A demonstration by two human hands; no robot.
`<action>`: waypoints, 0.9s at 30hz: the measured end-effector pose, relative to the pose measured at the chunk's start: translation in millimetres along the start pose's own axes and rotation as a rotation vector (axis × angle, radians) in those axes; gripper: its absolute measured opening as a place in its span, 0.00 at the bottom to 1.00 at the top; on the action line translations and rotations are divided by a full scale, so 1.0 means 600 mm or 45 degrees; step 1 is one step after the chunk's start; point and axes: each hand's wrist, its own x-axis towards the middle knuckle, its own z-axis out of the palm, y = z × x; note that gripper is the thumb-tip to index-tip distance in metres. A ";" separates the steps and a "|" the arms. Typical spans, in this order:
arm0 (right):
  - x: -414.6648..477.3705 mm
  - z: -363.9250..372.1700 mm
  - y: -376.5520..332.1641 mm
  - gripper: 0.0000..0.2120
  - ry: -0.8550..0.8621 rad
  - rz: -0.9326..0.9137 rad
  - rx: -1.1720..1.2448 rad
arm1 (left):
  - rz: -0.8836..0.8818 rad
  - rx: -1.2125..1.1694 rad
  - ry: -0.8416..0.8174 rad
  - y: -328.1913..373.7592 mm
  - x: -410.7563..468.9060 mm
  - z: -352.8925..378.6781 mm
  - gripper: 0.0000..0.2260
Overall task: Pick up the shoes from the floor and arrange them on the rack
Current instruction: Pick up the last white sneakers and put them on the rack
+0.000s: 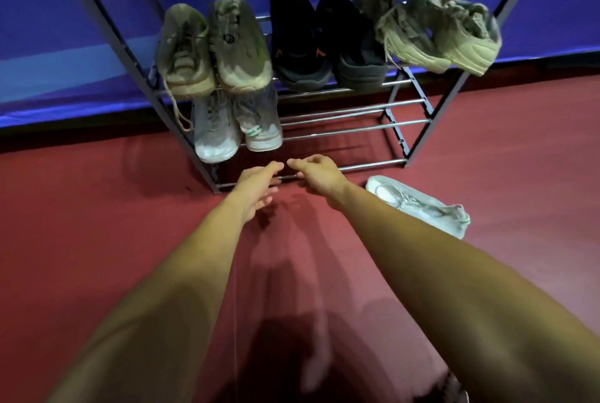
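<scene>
Currently, both hands empty: my left hand (256, 190) and right hand (319, 175) reach with fingers loosely spread, close to the lowest bar of the rack (357, 130). One white shoe (418, 204) lies on its side on the floor (97, 224), right of my right hand. A white pair (237, 130) sits on the lower tier.

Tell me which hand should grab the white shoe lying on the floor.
Right, most likely. The white shoe lies on the floor beside the right hand; the left hand would have to cross over. Both hands are empty.
</scene>
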 end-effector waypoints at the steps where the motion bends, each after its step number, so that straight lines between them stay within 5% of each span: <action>1: -0.013 -0.015 0.008 0.14 -0.010 0.001 -0.069 | 0.000 0.054 -0.033 -0.005 -0.006 0.009 0.15; 12: -0.112 -0.213 0.106 0.15 0.176 0.111 -0.381 | 0.153 0.583 -0.268 -0.035 -0.059 0.151 0.08; 20: -0.142 -0.291 0.178 0.14 0.197 0.247 -0.433 | 0.163 0.817 -0.510 -0.096 -0.066 0.277 0.16; 27: -0.140 -0.310 0.243 0.13 0.193 0.354 -0.643 | 0.137 0.984 -0.668 -0.150 -0.079 0.349 0.04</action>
